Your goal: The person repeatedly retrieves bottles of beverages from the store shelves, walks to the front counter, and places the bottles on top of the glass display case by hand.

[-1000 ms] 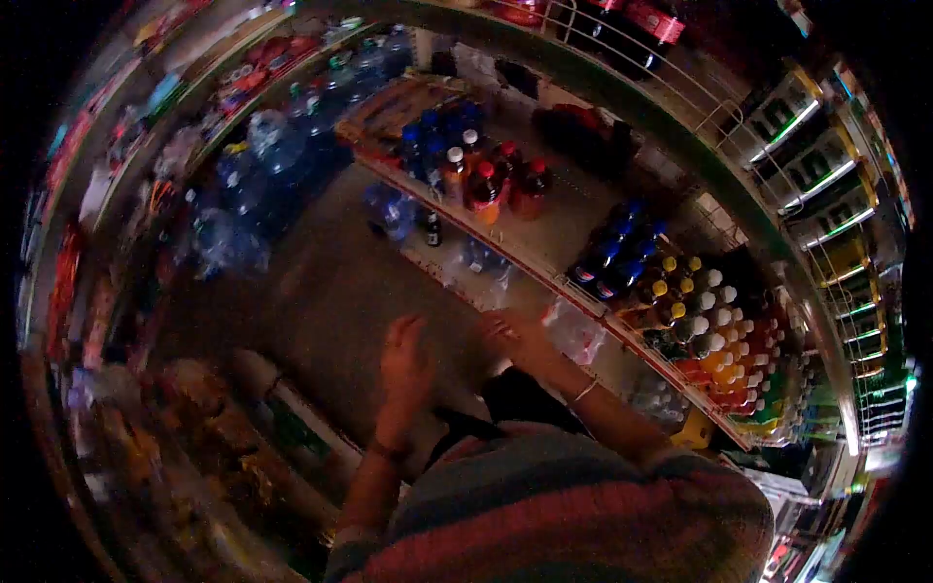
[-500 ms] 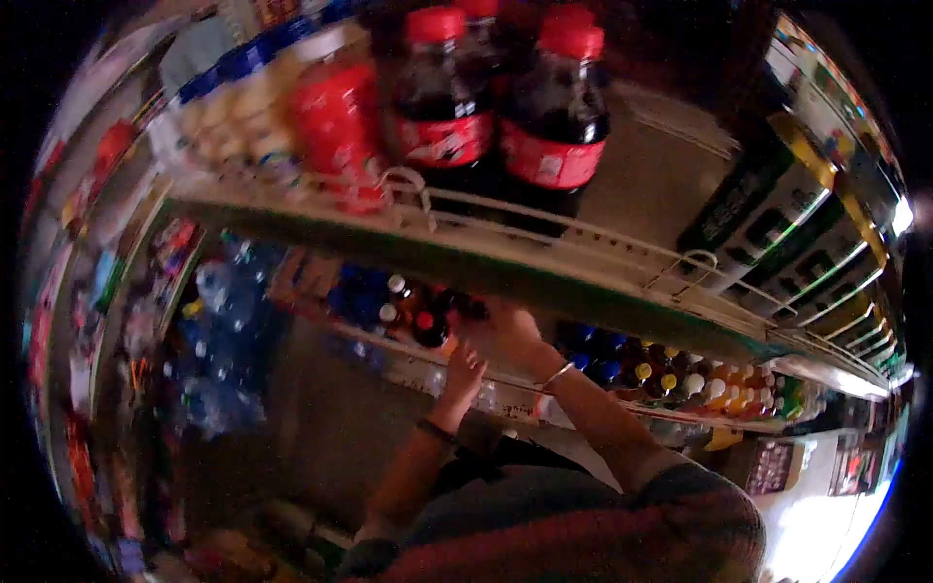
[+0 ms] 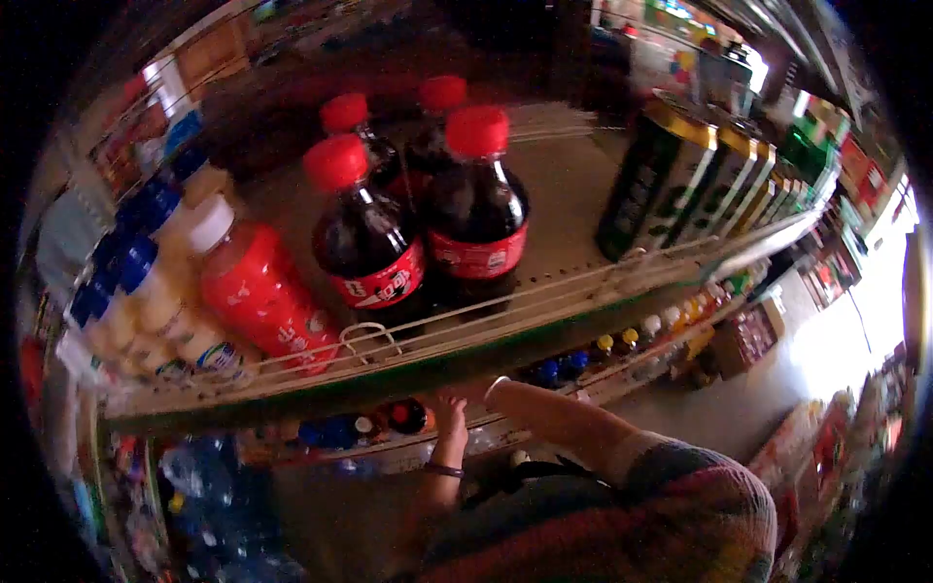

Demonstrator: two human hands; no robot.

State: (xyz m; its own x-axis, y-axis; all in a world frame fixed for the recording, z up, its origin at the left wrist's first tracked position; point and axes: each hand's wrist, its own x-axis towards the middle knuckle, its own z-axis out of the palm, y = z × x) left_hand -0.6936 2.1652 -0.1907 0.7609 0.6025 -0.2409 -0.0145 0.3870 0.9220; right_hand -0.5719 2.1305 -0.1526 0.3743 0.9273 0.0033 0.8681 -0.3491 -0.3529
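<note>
The dark bottle (image 3: pixel 407 417) under the shelf (image 3: pixel 559 204) lies at nine o'clock from your left hand (image 3: pixel 451 418), the nearer one, seemingly upright. I can't tell how wide those fingers are; the shelf hides your right hand.

The upper shelf (image 3: pixel 549 185) carries four red-capped cola bottles (image 3: pixel 476 228), grouped upright behind a wire guard (image 3: pixel 583 267). To their left stand a red bottle with a white cap (image 3: pixel 258 282) and pale bottles with blue caps (image 3: pixel 160 291). To their right, a row of green, silver and gold cans (image 3: pixel 656 180) follows the shelf edge. The lower shelf (image 3: pixel 671 348) holds smaller-looking bottles, including yellow-capped units (image 3: pixel 617 341). The left hand (image 3: pixel 450 413), wearing a dark wristband (image 3: pixel 444 470), is raised just beside a dark bottle (image 3: pixel 406 416); contact cannot be determined. The right forearm (image 3: pixel 564 423) extends beneath the upper shelf, which conceals its hand.
</note>
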